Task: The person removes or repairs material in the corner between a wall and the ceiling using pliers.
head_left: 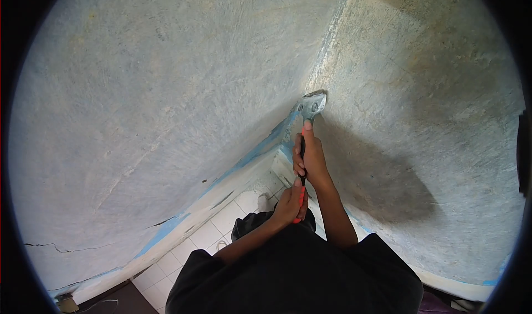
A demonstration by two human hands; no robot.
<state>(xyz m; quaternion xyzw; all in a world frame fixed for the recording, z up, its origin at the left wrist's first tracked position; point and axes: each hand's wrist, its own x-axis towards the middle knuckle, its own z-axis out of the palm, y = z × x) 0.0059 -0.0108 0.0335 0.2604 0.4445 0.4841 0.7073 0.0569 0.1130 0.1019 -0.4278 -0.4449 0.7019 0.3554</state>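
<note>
A long-handled scraper [313, 104] with a wide metal head and a red and black handle points up into the corner where two walls meet. Its blade edge is right at the corner line. My right hand [312, 157] is wrapped round the upper handle, with the thumb stretched along it just below the metal head. Lower down, near my body, my left hand [288, 206] closes round the red end of the same handle. Around the head, the plaster in the corner [326, 59] shows a pale, rough strip.
Grey, scraped-looking walls rise on the left [138, 92] and right [443, 103]. Blue paint [255, 150] remains along the lower left wall, above a white ledge. White floor tiles [205, 236] lie below. A crack [61, 249] runs across the lower left wall.
</note>
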